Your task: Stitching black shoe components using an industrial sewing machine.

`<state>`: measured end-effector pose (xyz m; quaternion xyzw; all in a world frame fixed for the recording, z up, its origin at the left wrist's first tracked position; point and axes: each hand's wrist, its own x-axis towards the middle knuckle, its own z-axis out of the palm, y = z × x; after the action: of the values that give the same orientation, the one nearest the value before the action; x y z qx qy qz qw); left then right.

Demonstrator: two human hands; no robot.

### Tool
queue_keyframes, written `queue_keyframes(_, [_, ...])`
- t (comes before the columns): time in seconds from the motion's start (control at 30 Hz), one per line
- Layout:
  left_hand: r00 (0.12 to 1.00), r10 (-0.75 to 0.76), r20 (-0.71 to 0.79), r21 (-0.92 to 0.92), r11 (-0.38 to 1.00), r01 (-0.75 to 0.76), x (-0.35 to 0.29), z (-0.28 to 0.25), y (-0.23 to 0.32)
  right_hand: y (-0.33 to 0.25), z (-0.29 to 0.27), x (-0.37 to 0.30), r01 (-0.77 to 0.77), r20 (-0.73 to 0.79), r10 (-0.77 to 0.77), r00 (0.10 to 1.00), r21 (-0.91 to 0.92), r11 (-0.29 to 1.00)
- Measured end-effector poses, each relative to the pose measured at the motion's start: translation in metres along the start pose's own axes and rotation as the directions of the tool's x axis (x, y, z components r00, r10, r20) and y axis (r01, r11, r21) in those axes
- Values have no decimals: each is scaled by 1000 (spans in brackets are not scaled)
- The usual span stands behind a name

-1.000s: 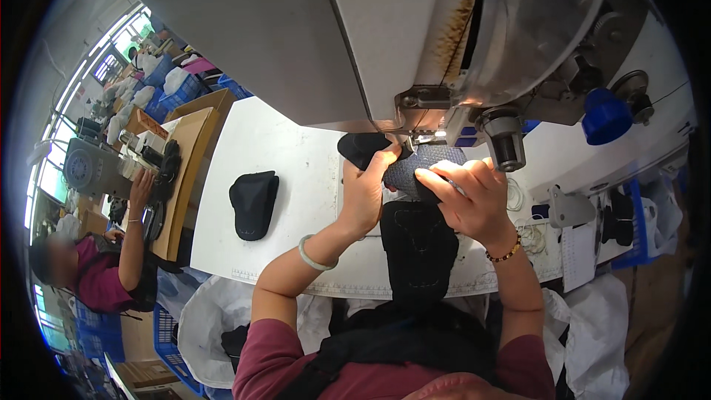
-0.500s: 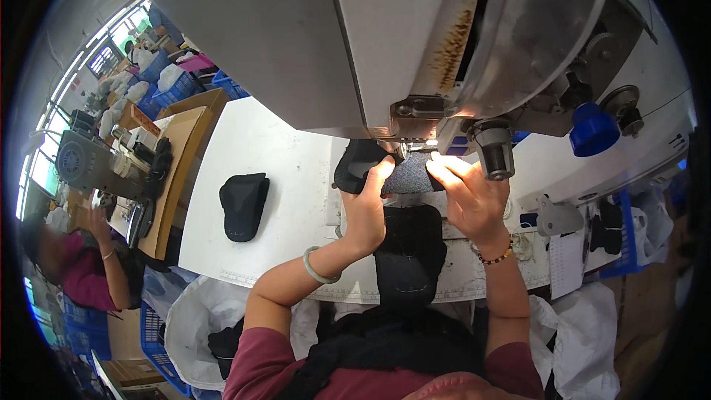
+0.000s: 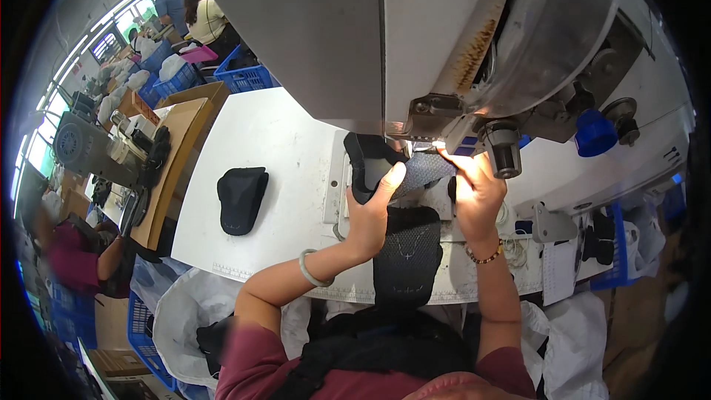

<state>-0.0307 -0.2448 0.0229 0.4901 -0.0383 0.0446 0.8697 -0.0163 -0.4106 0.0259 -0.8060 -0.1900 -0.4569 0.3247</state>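
Under the sewing machine head [image 3: 437,107], a curved black and grey padded fabric piece [image 3: 422,172] is held up off the table. My left hand [image 3: 374,207] grips its left part, with the thumb lying on the near side. At its right end, close to the needle area, the bent fingers of my right hand [image 3: 478,192] pinch the edge; the fingertips are partly hidden by the machine. Just below my hands a black textured pad [image 3: 406,259] lies at the table's front edge. Another black pad [image 3: 243,200] rests on the white table to the left.
The white table [image 3: 289,178] has a ruler strip along its front edge. White sacks [image 3: 181,311] hang below it. A second machine [image 3: 92,148] stands at left beside a person in a maroon sleeve [image 3: 74,259]. Blue crates [image 3: 244,78] and two people are farther back.
The fabric piece has been lifted and bent, its left part now curving up into a loop. Both hands have turned slightly with it, and the whole view has shifted a little.
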Motion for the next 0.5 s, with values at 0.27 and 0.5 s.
queue_keyframes(0.27, [920, -192, 342, -223, 934, 278, 41, -36, 33, 3, 5, 10, -135, -28, 145, 989, 224, 965])
queue_keyframes(0.5, [926, -302, 229, 6, 951, 309, 46, -28, 33, 4, 4, -9, 194, -205, -198, 959, -39, 980])
